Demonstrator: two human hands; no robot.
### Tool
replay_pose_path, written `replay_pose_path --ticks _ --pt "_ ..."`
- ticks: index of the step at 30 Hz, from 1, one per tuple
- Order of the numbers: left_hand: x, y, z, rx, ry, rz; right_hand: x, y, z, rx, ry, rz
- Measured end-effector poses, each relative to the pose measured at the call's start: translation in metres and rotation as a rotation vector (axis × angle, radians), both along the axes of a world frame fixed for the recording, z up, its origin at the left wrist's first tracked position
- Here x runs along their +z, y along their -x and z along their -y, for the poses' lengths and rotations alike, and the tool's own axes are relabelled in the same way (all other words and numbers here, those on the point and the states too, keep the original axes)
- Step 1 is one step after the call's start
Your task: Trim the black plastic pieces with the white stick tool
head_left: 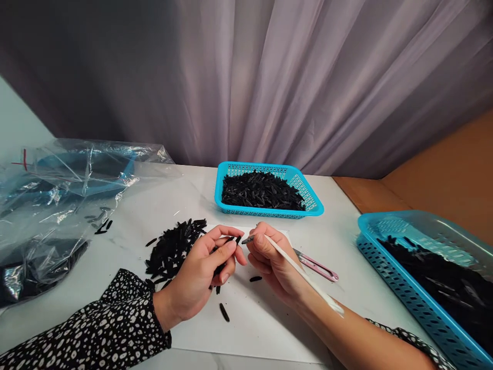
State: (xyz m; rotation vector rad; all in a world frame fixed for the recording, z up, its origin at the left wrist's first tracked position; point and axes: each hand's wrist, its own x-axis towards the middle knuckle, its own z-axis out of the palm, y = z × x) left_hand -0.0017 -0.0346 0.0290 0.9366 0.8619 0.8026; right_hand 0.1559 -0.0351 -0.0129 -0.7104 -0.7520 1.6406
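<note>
My left hand [206, 267] is closed, with a small black strip [238, 240] pinched at its fingertips; more black bits show under its fingers. My right hand [271, 257] grips a slim tool with a long white handle [300, 270] and a dark metal-looking tip, which points at the strip. Whether the tip touches it I cannot tell. Beside my left hand lies a loose pile of black strips [169, 252]. A few single strips, one of them a black piece [224, 312], rest on the white sheet [246, 334] below my hands.
A pink utility knife [318, 267] lies right of my right hand. Behind stands a blue basket [269, 211] full of black strips; a second blue basket [419, 300] with black pieces is at the right. A clear plastic bag [84, 180] covers the left side. A grey curtain [246, 77] hangs behind.
</note>
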Motion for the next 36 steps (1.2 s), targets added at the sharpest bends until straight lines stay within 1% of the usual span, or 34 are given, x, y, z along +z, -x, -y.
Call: replay_pose_path --ticks 11,20,24,28,33,36 --pt "0.0008 -0.0010 0.0004 0.001 -0.024 -0.007 -0.0005 0.0009 0.0015 -0.008 -0.002 0.012" --pt "0.0013 -0.0013 0.0026 0.015 -0.056 -0.066 0.0055 0.0006 0.0004 0.026 0.017 0.003" --pt "0.0001 -0.0020 0.0009 0.036 -0.012 -0.095 0.0044 -0.0001 0.0022 0.054 -0.015 0.015" --pt "-0.0012 -0.0025 -0.0005 0.042 0.030 -0.111 0.0039 -0.0012 0.0024 0.043 -0.036 0.042" --pt "0.0003 -0.0031 0.0007 0.056 -0.012 -0.135 0.0031 -0.0006 -0.0016 -0.005 0.014 0.011" --pt "-0.0009 -0.0032 0.0019 0.050 -0.060 -0.140 0.0013 0.0004 -0.0036 0.007 0.057 -0.050"
